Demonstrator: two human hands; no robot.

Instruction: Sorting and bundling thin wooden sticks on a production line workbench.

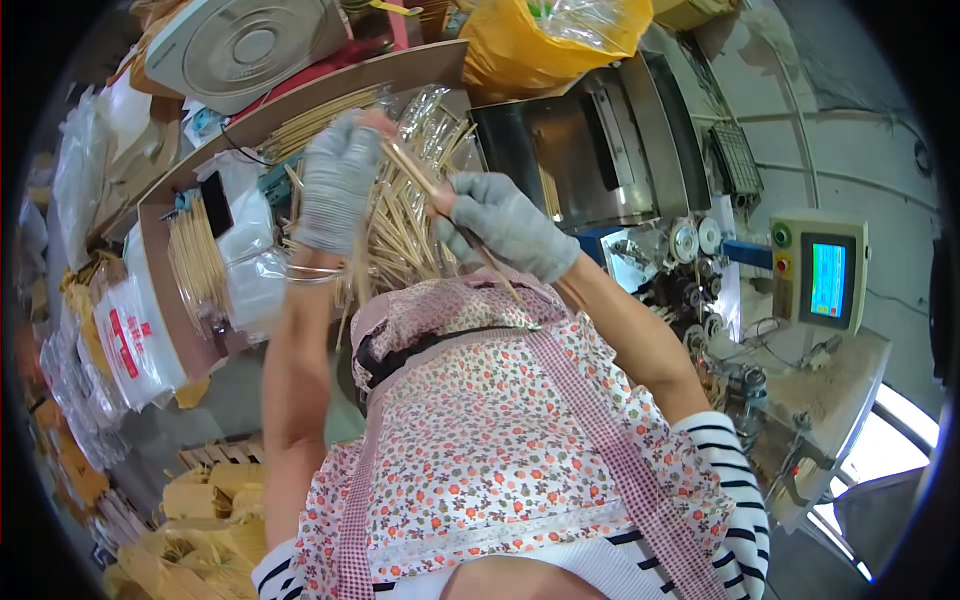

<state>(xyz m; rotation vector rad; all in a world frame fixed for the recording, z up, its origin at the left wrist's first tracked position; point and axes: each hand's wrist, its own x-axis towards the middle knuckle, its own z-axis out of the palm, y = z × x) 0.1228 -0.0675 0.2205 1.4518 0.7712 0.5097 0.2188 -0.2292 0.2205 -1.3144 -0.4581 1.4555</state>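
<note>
Sticks in hand: a pair of thin pale wooden sticks (420,172) runs slantwise from the top of the left hand down past the right hand, their lower ends over the apron's top edge.
Right hand (505,222): in a grey knit glove, fingers curled closed around the pair of sticks at the middle of their length.
Left hand (338,180): also grey-gloved, raised with its back to the camera, fingertips pinched on the upper end of the same sticks; metal bangles (312,272) circle the wrist below it.
Loose pile (400,225): many more sticks of the same kind lie criss-crossed just behind and beneath both hands, some in clear wrappers.
Cardboard tray (165,290): to the left, holding a neat bundle of sticks (197,262) and white plastic bags.
Apron (500,430): floral with pink checked trim, filling the lower middle of the view over a striped sleeve (725,470).
Metal machine (590,140): a steel housing just right of the hands, with rollers beside it.
Control panel (820,270): further right, a cream box with a lit blue screen and coloured buttons.
Yellow bag (545,40): at the top, above the machine.
</note>
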